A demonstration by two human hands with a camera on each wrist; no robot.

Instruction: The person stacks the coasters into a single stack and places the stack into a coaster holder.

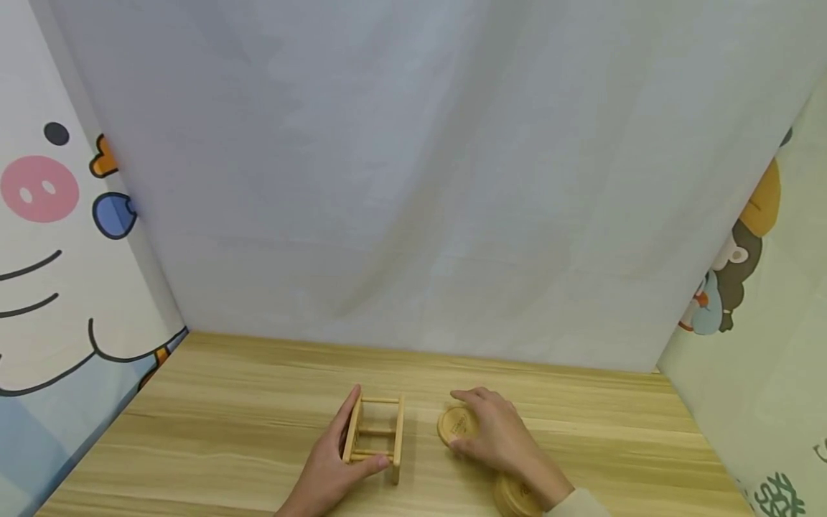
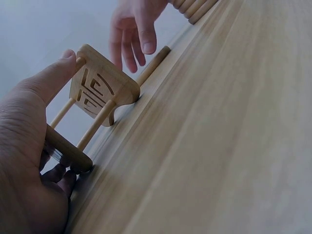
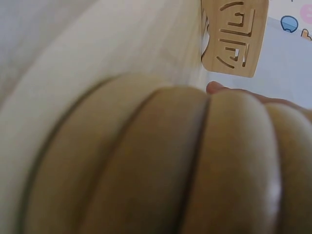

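My left hand [image 1: 325, 463] grips a small wooden coaster rack [image 1: 399, 431] standing on the table, thumb over its near side and fingers along the left panel. In the left wrist view the rack's other panel [image 2: 117, 80] shows a cut-out angular pattern. My right hand [image 1: 496, 431], fingers spread, hovers over a round wooden coaster [image 1: 454, 425] lying flat to the right of the rack. In the left wrist view its fingers [image 2: 129, 48] hang just above that coaster [image 2: 155, 66], seemingly apart from it.
A stack of round wooden coasters [image 1: 513, 495] stands under my right forearm, partly hidden; it fills the right wrist view up close [image 3: 161, 161]. The wood-grain table [image 1: 258, 388] ends at a pale hanging cloth [image 1: 413, 215]. Cartoon-printed panels [image 1: 64, 273] flank both sides.
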